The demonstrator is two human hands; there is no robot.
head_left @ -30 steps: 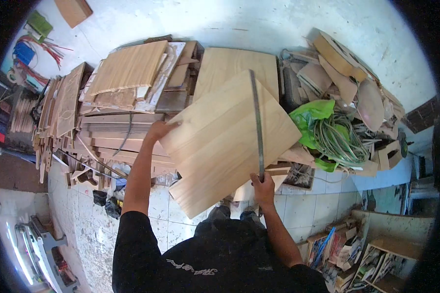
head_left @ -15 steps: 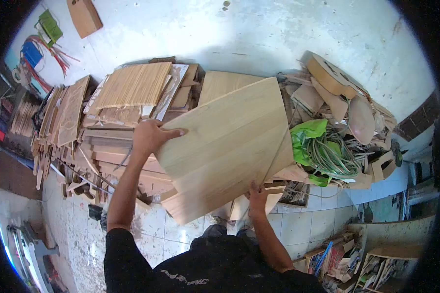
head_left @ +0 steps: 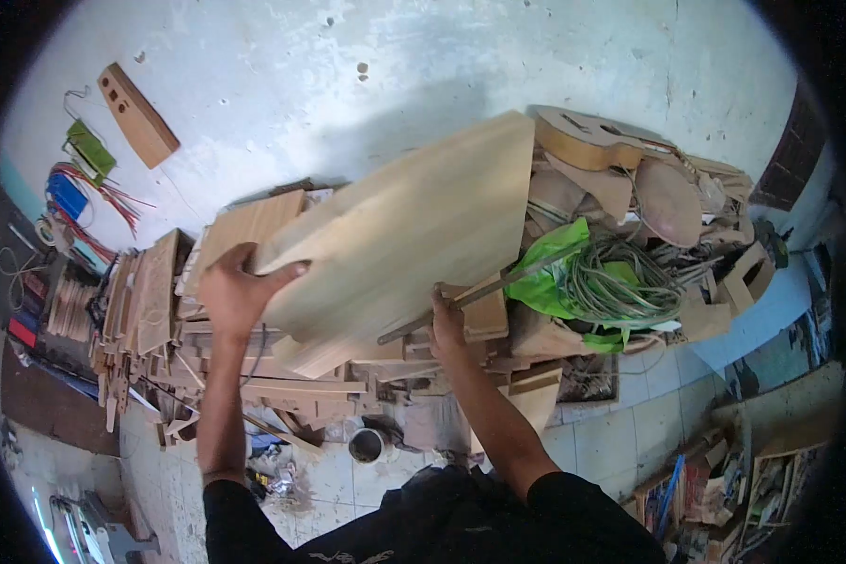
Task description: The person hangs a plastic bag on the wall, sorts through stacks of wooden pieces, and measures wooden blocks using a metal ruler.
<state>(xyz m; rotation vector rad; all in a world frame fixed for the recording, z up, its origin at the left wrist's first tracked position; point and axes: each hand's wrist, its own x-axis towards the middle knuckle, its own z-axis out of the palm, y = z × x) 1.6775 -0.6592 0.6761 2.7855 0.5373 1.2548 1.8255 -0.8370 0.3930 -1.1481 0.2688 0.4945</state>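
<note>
A large pale wooden board (head_left: pixel 404 216) is held tilted over the woodpile. My left hand (head_left: pixel 240 291) grips its left edge, with the thumb over the face and the fingers behind. Below the board's lower right part, my right hand (head_left: pixel 446 318) is closed around a long thin dark strip (head_left: pixel 503 284) that slants up to the right toward a green plastic bag (head_left: pixel 545 279). Whether my right hand also touches the board cannot be made out.
Stacked wood pieces (head_left: pixel 150 301) lie at the left. A guitar body (head_left: pixel 587 141) and coiled hose (head_left: pixel 625 287) rest on the pile at the right. Below stands a small bucket (head_left: pixel 368 446) on the tiled floor. A cut wooden piece (head_left: pixel 139 117) hangs on the wall.
The board has moved up and left in view and is tilted more steeply. My right hand has moved up and left, and the dark strip now stands out clear of the board's face.
</note>
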